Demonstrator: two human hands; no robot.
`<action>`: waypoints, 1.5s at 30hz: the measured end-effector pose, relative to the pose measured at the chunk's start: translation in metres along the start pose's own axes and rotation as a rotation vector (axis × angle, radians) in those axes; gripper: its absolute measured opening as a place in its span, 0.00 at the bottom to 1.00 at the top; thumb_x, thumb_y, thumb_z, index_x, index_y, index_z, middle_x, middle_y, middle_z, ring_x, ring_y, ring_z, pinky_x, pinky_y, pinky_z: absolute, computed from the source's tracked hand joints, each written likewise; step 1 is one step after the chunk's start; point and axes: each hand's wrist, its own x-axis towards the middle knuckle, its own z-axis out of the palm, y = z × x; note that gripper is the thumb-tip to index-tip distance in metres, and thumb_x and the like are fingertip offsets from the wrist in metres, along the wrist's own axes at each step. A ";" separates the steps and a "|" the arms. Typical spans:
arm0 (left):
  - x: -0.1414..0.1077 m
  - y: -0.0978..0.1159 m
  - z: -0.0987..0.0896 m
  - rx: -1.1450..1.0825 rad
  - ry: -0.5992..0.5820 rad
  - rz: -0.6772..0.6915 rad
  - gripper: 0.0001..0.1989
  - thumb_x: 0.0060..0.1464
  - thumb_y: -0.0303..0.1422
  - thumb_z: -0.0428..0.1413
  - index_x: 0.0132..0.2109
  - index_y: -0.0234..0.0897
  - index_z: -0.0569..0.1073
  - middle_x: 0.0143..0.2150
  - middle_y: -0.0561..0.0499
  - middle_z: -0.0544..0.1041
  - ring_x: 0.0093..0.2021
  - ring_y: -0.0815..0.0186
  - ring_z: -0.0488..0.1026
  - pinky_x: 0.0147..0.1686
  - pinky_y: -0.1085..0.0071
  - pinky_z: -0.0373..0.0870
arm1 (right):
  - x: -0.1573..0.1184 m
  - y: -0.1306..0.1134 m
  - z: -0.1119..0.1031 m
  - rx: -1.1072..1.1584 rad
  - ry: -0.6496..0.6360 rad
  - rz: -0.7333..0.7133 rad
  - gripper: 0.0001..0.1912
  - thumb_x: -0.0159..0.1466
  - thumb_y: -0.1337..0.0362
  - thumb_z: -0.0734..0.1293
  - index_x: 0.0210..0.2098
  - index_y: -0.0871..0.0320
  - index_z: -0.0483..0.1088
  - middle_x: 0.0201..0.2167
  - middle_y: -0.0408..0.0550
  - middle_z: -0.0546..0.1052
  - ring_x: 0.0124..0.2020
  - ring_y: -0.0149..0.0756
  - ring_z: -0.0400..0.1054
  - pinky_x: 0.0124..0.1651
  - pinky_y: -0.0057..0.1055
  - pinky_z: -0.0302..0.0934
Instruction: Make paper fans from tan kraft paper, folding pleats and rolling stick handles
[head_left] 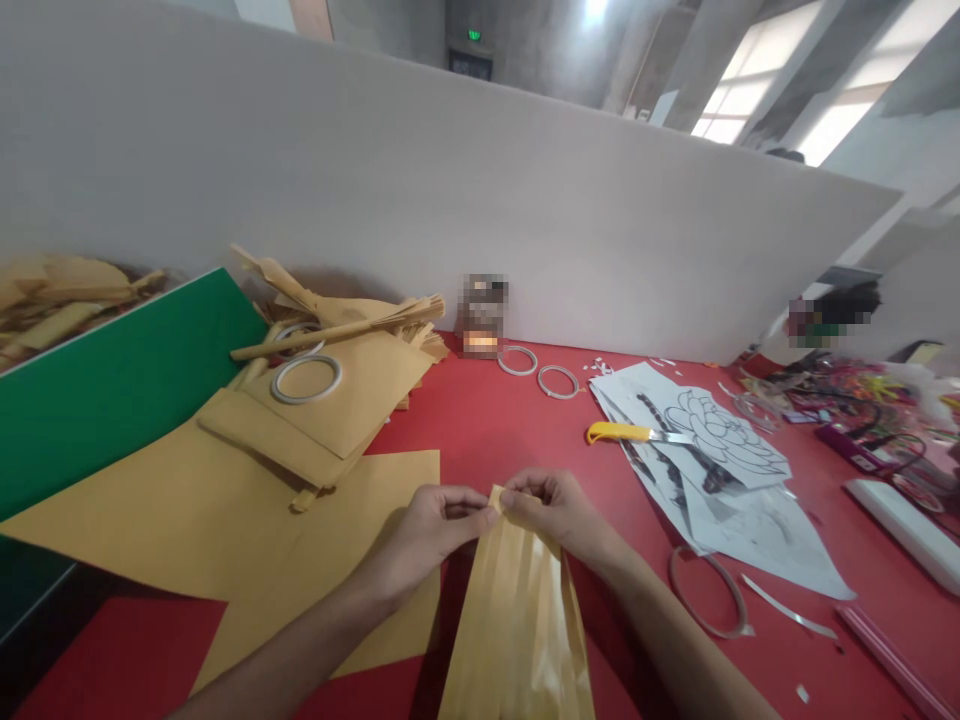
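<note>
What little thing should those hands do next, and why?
I'd say gently press the top of the creased paper flatter, because its tip pokes up between the thumbs, right where the left hand and right hand pinch it.

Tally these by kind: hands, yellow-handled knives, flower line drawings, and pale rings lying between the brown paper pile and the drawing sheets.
Hands: 2
Yellow-handled knife: 1
Flower line drawing: 1
Pale rings there: 2
Total: 6
</note>
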 end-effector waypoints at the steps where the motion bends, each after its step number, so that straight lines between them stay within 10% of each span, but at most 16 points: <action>1: 0.000 0.000 0.000 -0.017 -0.006 -0.004 0.22 0.55 0.50 0.69 0.48 0.38 0.85 0.45 0.43 0.87 0.45 0.53 0.83 0.47 0.62 0.76 | 0.000 0.000 0.000 0.006 -0.005 0.000 0.23 0.61 0.44 0.78 0.35 0.60 0.80 0.26 0.40 0.73 0.27 0.28 0.59 0.32 0.28 0.53; 30: -0.002 0.002 -0.002 -0.033 -0.075 -0.051 0.23 0.51 0.50 0.72 0.44 0.36 0.86 0.41 0.43 0.87 0.41 0.57 0.82 0.43 0.66 0.74 | -0.001 -0.008 -0.003 -0.028 0.228 -0.075 0.22 0.61 0.43 0.77 0.33 0.58 0.80 0.31 0.46 0.78 0.33 0.35 0.68 0.37 0.31 0.62; 45: -0.002 0.008 0.000 0.005 0.009 0.002 0.17 0.49 0.46 0.72 0.37 0.36 0.84 0.34 0.49 0.83 0.34 0.64 0.76 0.37 0.70 0.69 | -0.004 -0.009 -0.001 -0.034 0.125 -0.070 0.25 0.60 0.40 0.77 0.32 0.58 0.78 0.27 0.43 0.75 0.30 0.34 0.66 0.34 0.30 0.61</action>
